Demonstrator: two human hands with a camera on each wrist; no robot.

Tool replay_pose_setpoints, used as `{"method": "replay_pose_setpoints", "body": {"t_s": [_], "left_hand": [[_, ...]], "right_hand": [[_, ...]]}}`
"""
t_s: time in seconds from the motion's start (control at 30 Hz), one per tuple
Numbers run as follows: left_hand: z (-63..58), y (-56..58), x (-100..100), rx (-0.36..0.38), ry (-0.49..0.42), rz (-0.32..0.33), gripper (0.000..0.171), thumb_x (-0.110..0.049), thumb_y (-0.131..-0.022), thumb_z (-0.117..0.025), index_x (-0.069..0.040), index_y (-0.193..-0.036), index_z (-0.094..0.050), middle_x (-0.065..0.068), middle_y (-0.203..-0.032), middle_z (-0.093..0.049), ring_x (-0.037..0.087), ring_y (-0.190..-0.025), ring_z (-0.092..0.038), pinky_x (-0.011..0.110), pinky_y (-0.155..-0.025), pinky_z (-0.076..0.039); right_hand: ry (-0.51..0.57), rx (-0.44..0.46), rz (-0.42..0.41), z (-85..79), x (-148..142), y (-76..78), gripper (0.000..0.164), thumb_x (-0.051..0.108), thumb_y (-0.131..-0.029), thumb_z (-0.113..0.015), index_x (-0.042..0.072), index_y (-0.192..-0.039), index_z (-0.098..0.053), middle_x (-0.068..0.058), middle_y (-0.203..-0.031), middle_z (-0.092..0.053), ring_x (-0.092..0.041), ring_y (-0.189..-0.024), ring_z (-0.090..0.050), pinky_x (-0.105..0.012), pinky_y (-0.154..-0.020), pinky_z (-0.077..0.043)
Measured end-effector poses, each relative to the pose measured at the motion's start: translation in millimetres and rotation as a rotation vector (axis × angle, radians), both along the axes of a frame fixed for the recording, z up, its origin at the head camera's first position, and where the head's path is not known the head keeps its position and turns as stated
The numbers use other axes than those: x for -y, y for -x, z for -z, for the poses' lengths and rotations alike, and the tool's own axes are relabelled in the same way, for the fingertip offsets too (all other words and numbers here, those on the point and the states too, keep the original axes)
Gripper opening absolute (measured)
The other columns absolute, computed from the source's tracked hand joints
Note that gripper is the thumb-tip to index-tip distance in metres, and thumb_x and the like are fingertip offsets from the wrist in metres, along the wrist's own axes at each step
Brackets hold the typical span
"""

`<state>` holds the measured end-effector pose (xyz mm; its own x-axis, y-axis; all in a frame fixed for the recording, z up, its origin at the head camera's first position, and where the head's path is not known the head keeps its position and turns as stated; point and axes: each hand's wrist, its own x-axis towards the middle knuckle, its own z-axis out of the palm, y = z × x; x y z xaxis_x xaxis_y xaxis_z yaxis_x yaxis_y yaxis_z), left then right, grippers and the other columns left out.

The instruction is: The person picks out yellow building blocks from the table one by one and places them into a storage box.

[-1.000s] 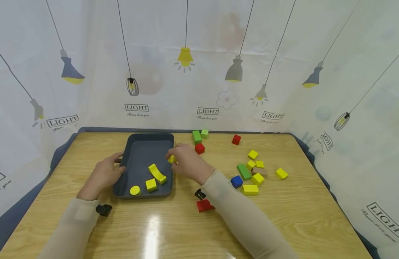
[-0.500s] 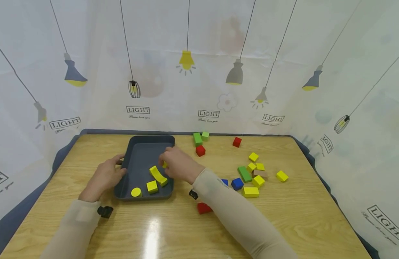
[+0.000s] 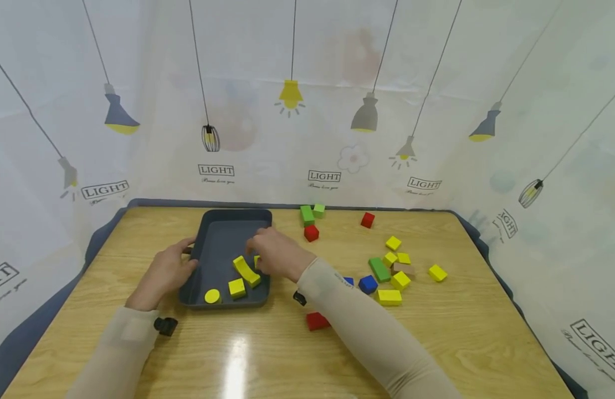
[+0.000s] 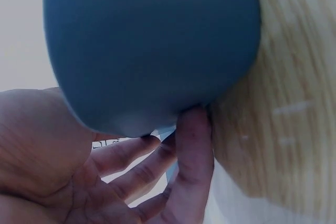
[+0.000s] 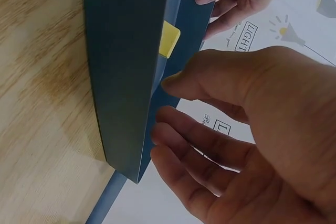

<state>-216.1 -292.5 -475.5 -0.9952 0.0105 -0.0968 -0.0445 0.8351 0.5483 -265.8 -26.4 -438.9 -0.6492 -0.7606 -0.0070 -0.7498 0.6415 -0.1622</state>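
My left hand (image 3: 163,272) grips the left rim of a dark grey tray (image 3: 215,233), thumb over the rim and fingers against the outer side. Over the tray's right edge is my right hand (image 3: 281,256). In the right wrist view its thumb and fingers are apart, with nothing between them. Just below those fingers lies a yellow block (image 3: 257,262), partly hidden by the hand. A curved yellow block (image 3: 246,271), a yellow cube (image 3: 236,288) and a round yellow block (image 3: 212,296) also lie in the tray, toward its near end.
Right of the tray, several yellow blocks (image 3: 400,281) lie with a green block (image 3: 379,270), a brown block (image 3: 403,270) and a blue block (image 3: 368,284). A red block (image 3: 317,321) sits partly behind my right sleeve. Green blocks (image 3: 307,216) and red ones (image 3: 311,233) are farther back.
My right hand has moved left over the tray with a yellow block and let it go inside. The left hand keeps its hold on the rim.
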Motion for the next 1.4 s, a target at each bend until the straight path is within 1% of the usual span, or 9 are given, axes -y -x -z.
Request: {"method": "replay_pose_setpoints", "body": {"t_s": [0.17, 0.27, 0.37, 0.53, 0.77, 0.97, 1.03, 1.17, 1.4], "left_hand": [[0.1, 0.4, -1, 0.009, 0.002, -0.011, 0.062, -0.015, -0.103, -0.055, -0.004, -0.157, -0.028, 0.03, -0.144, -0.046, 0.046, -0.123, -0.051, 0.057, -0.091, -0.047], [0.2, 0.1, 0, -0.004, 0.003, -0.008, 0.062, -0.014, -0.102, -0.055, -0.003, -0.157, -0.029, 0.03, -0.143, -0.047, 0.048, -0.125, -0.048, 0.058, -0.092, -0.046], [0.8, 0.3, 0, -0.025, 0.004, 0.002, 0.061, -0.013, -0.101, -0.054, -0.002, -0.156, -0.03, 0.03, -0.142, -0.049, 0.05, -0.127, -0.046, 0.06, -0.094, -0.043], [0.6, 0.1, -1, -0.036, 0.003, 0.002, 0.061, -0.013, -0.101, -0.055, -0.002, -0.156, -0.03, 0.03, -0.142, -0.049, 0.05, -0.127, -0.046, 0.06, -0.094, -0.043], [1.4, -0.6, -2, -0.034, 0.009, 0.009, 0.061, -0.014, -0.101, -0.054, -0.002, -0.156, -0.03, 0.03, -0.142, -0.048, 0.05, -0.128, -0.044, 0.061, -0.095, -0.042], [1.7, -1.8, -2, -0.035, 0.014, 0.01, 0.061, -0.013, -0.101, -0.055, -0.001, -0.156, -0.03, 0.03, -0.142, -0.048, 0.051, -0.127, -0.045, 0.061, -0.095, -0.042], [1.7, -2.0, -3, -0.034, 0.014, 0.01, 0.061, -0.013, -0.101, -0.055, -0.001, -0.156, -0.03, 0.031, -0.142, -0.048, 0.051, -0.128, -0.044, 0.062, -0.096, -0.042], [2.6, -1.7, -3, -0.032, 0.012, 0.006, 0.061, -0.013, -0.101, -0.055, 0.0, -0.155, -0.03, 0.031, -0.141, -0.048, 0.051, -0.127, -0.045, 0.062, -0.095, -0.042], [2.9, -0.4, -3, -0.028, 0.017, 0.009, 0.061, -0.013, -0.101, -0.054, 0.0, -0.156, -0.029, 0.031, -0.142, -0.047, 0.051, -0.126, -0.046, 0.061, -0.093, -0.044]], "right_hand": [[-0.012, -0.057, 0.005, -0.1, -2, -0.1, 0.032, 0.02, -0.088, -0.077, 0.019, -0.12, -0.073, 0.002, -0.109, -0.062, -0.014, -0.092, -0.051, -0.026, -0.083, -0.048], [-0.014, -0.092, 0.008, -0.9, -3, -1.3, 0.031, 0.022, -0.089, -0.075, 0.021, -0.12, -0.073, 0.002, -0.109, -0.061, -0.016, -0.093, -0.051, -0.027, -0.082, -0.048], [-0.015, -0.116, 0.015, -2.3, -6, -3.2, 0.031, 0.024, -0.09, -0.074, 0.022, -0.121, -0.073, 0.002, -0.111, -0.06, -0.016, -0.095, -0.051, -0.028, -0.083, -0.048], [-0.012, -0.14, 0.037, -5.6, -16, -5.6, 0.031, 0.025, -0.093, -0.07, 0.022, -0.124, -0.071, 0.001, -0.113, -0.059, -0.017, -0.097, -0.05, -0.03, -0.083, -0.048], [0.012, -0.17, 0.058, -9.0, -36, -4.6, 0.03, 0.025, -0.094, -0.066, 0.022, -0.124, -0.071, 0.001, -0.116, -0.06, -0.017, -0.097, -0.051, -0.031, -0.083, -0.048], [0.031, -0.196, 0.105, -10.5, -56, -2.7, 0.029, 0.026, -0.094, -0.067, 0.022, -0.122, -0.071, -0.001, -0.113, -0.059, -0.019, -0.098, -0.052, -0.035, -0.082, -0.049], [0.039, -0.204, 0.113, -10.1, -62, -0.8, 0.028, 0.026, -0.093, -0.068, 0.02, -0.121, -0.071, -0.001, -0.112, -0.059, -0.019, -0.098, -0.053, -0.036, -0.082, -0.05], [0.042, -0.221, 0.119, -9.6, -76, 3.8, 0.026, 0.025, -0.093, -0.067, 0.018, -0.118, -0.072, -0.001, -0.11, -0.06, -0.019, -0.096, -0.055, -0.034, -0.083, -0.049], [0.044, -0.227, 0.162, -9.8, -100, 8.9, 0.025, 0.025, -0.093, -0.068, 0.018, -0.117, -0.072, 0.0, -0.108, -0.059, -0.017, -0.093, -0.052, -0.033, -0.079, -0.048]]}}
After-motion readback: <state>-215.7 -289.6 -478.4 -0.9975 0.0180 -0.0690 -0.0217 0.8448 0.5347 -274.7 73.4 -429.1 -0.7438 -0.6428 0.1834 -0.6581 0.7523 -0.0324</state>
